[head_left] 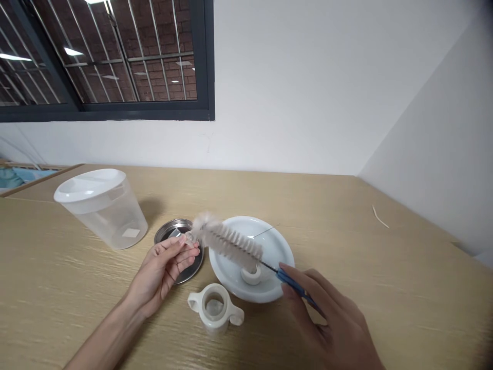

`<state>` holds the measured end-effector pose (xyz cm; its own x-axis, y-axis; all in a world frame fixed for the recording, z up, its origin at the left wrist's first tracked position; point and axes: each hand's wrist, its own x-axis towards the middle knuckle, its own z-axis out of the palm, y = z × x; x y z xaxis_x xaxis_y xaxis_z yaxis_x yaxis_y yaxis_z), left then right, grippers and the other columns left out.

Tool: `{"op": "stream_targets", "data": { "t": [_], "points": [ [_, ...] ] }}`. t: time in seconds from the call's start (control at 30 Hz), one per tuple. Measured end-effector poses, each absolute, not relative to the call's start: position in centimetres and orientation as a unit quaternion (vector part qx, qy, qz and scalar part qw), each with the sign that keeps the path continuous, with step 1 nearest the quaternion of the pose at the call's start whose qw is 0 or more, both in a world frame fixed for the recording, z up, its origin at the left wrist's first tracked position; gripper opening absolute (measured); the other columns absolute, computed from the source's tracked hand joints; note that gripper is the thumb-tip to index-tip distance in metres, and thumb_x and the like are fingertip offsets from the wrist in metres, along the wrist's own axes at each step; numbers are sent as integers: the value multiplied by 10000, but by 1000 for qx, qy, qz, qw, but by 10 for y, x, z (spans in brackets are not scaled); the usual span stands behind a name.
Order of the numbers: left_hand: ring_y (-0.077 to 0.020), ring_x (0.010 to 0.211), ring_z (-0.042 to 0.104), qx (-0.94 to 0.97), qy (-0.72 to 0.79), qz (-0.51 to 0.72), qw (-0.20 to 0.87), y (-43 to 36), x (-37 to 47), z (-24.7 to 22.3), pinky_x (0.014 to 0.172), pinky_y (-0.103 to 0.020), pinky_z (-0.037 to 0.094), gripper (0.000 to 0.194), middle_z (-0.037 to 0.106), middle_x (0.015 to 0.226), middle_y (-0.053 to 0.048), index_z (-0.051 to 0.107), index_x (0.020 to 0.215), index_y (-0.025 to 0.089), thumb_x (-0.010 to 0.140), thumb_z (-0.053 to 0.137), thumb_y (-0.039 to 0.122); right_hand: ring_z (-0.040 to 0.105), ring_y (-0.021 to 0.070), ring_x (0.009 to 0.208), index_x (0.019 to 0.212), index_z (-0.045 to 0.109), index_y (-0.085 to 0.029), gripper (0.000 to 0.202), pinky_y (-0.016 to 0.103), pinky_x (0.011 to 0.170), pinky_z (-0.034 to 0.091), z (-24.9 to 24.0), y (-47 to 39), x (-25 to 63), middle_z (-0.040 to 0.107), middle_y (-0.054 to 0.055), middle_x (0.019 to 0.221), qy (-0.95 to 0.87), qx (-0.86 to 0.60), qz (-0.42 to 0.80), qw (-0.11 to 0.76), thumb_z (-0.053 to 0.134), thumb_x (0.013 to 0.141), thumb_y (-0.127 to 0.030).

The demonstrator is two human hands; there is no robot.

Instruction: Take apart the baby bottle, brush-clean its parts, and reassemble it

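Observation:
My right hand [327,313] grips the blue handle of a bottle brush [231,244], whose white bristles point up and left over the plate. Between the fingertips of my left hand [167,267] is a small translucent bottle nipple [190,239], with the brush's tip right against or beside it. A white plate [275,249] lies under the brush, holding a white ring [251,276] that the bristles partly cover. Nearer to me stands a two-handled baby bottle [214,311], its top uncovered. Behind my left fingers is a round metal dish [188,272], partly hidden.
A clear plastic pitcher [111,210] with a white lid stands at the left of the wooden table [385,298]. A thin pale strip [380,217] lies far right. Behind are a white wall [288,92] and a barred window [134,56].

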<state>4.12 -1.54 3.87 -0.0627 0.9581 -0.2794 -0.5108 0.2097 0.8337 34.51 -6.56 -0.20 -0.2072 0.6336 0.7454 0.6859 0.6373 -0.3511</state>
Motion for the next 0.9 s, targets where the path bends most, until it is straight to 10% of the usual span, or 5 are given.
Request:
{"op": "stream_targets", "data": {
  "t": [0.43,0.9],
  "points": [
    [-230,955,796,331,444,587,590,-18,43,42,888,-268,647,321,800,1126,-146,756,1068,123,787,874,227,628,118,582,1253,665,-229,289,199,528,568,1,-66,347,671,15,811,-728,-473,-13,496,606,970,-224],
    [-184,998,765,483,473,649,349,-25,47,26,1048,-250,565,432,796,1052,-36,783,985,233,626,923,38,687,129,661,1229,670,-240,262,195,580,606,-2,-63,350,721,24,876,-738,-479,17,474,594,978,-239]
  ]
}}
